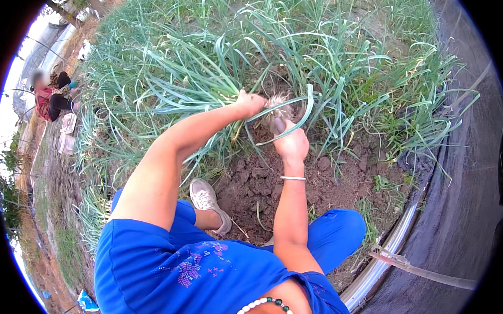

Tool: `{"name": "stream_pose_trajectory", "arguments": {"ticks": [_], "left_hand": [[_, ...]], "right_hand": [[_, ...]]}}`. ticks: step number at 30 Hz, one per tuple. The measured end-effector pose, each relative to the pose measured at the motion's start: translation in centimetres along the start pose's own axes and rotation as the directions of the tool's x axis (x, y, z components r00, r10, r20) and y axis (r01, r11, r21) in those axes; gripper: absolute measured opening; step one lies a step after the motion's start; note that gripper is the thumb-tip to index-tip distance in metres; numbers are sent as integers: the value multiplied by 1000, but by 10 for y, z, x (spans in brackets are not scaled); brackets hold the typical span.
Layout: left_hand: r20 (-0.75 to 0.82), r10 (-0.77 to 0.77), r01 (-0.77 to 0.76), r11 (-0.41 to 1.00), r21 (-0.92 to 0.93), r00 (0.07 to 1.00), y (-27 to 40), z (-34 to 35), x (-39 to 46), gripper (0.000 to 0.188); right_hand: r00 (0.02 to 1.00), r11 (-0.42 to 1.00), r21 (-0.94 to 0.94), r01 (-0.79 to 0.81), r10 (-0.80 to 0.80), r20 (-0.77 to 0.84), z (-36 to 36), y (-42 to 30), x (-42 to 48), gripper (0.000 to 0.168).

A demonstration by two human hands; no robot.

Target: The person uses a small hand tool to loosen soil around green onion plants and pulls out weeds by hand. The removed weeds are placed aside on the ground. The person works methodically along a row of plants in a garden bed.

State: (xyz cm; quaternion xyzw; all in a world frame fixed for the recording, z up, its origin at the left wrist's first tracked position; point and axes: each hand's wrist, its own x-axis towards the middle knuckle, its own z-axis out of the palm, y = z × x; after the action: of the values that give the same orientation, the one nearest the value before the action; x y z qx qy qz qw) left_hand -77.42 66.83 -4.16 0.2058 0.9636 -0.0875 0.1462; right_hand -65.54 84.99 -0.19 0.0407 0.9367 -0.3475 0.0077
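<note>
My left hand (251,104) grips a bunch of green onions (204,82) near the root end. Their long leaves fan out to the left. Pale, hairy roots (280,100) stick out on the right side of that hand, with soil about them. Just below the roots, my right hand (292,142) is curled into a fist, with a dark rounded object (278,125) at its finger side. This object is blurred and partly hidden, so its kind is unclear. One green leaf crosses in front of the right hand. Beneath both hands lies loose brown soil (254,190).
Standing green onion plants (322,47) fill the bed ahead. Black sheeting (458,172) runs along the right, bordered by a shiny pale tube (391,245) and a strap (426,273). Another person (50,96) sits at far left, near pale bags (67,136). My shoe (208,201) rests on the soil.
</note>
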Motion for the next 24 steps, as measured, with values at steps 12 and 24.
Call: {"name": "stream_pose_trajectory", "arguments": {"ticks": [12, 24], "left_hand": [[-410, -208, -165, 689, -706, 888, -117, -164, -37, 29], [-701, -713, 397, 646, -652, 9, -311, -202, -577, 19]], "right_hand": [[992, 999, -39, -35, 30, -124, -34, 12, 18, 35], [950, 983, -176, 56, 2, 313, 34, 49, 38, 46]]}}
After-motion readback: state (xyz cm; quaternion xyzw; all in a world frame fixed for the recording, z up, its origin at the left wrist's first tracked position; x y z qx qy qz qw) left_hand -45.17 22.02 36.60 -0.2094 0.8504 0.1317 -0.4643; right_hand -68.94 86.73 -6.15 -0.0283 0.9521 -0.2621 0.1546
